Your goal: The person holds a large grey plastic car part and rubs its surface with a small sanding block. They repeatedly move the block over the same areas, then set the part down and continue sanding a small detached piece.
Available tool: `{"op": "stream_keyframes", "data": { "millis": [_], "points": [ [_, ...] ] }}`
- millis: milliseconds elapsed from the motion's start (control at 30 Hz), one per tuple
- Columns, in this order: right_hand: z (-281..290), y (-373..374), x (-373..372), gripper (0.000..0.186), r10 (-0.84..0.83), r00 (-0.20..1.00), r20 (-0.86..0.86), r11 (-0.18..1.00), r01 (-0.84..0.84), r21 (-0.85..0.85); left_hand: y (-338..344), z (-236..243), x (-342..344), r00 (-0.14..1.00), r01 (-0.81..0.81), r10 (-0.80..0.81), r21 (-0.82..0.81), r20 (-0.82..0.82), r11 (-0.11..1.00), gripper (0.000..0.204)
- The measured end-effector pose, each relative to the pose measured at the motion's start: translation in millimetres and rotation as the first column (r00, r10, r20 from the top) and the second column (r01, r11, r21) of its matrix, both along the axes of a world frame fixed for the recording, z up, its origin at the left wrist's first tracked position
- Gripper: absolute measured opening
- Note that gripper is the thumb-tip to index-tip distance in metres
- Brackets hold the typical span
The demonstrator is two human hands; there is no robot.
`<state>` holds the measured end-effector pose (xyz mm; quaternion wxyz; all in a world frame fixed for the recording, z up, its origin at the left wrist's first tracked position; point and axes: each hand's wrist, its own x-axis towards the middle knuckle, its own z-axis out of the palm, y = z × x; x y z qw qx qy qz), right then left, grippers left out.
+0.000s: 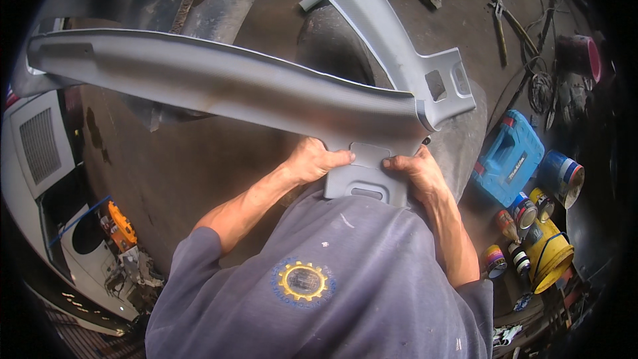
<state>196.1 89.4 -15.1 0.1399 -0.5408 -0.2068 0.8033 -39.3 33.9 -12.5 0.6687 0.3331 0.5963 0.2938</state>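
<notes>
A long grey plastic trim panel point(219, 80), like a vehicle's interior pillar cover, stretches from close to my body out to the far left. My left hand point(311, 159) grips the left edge of its near end, thumb laid on top. The right edge is held by my right hand point(415, 167), whose thumb also presses on the face beside a small rectangular patch. Fingers of both hands curl under the panel, partly hidden. Below my thumbs is a recessed slot close against my grey shirt. A second, similar grey trim panel point(359, 16) lies beyond, its end with square openings at the right.
On the right stand a blue tool case point(510, 159), several paint cans point(563, 176) and a yellow bucket point(551, 252). Long-handled cutters point(515, 26), cables and a dark red bucket point(578, 58) lie far right. A white-and-black panel point(40, 139) and an orange object point(121, 225) are at left.
</notes>
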Motion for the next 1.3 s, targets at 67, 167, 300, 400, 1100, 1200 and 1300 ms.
{"op": "stream_keyframes", "data": {
  "millis": [67, 167, 300, 400, 1100, 1200, 1300],
  "points": [
    [1.1, 0.3, 0.0, 0.048, 0.002, 1.0, -0.006, 1.0, -0.002, 0.0, -0.3, 0.7, -1.6, 1.0, 0.03, -0.03, -0.003, -0.001, 1.0, 0.049],
    [4.2, -3.1, 1.3, 0.046, -0.008, 1.0, -0.015, 0.999, 0.008, 0.033, -2.6, 2.5, 1.4, 1.0, -0.005, 0.005, 0.079, 0.004, 0.997, 0.05],
    [10.2, -11.2, 0.4, 0.044, -0.044, 0.999, 0.001, 0.997, 0.044, 0.055, -7.6, 2.8, 5.3, 0.997, -0.068, 0.064, 0.074, 0.053, 0.995, 0.053],
    [5.2, -9.0, -0.6, 0.041, -0.026, 0.999, 0.02, 1.0, 0.026, -0.005, -8.0, 3.5, 6.2, 0.996, -0.09, 0.09, -0.003, 0.027, 0.996, 0.051],
    [-14.9, 12.7, -5.7, 0.047, -0.066, 0.95, -0.307, 0.998, 0.06, -0.028, 5.6, 26.3, -16.9, 0.965, -0.245, 0.255, -0.13, 0.063, 0.961, 0.042],
    [-19.3, 11.1, 1.5, 0.049, -0.113, 0.933, -0.341, 0.992, 0.123, 0.007, 6.1, 24.4, -13.4, 0.959, -0.267, 0.278, -0.149, 0.055, 0.952, 0.04],
    [-32.8, 7.9, 10.1, 0.048, -0.09, 0.942, -0.322, 0.995, 0.099, 0.012, 4.2, 17.8, -11.5, 0.959, -0.271, 0.281, -0.175, 0.04, 0.947, 0.04]
  ]
}}
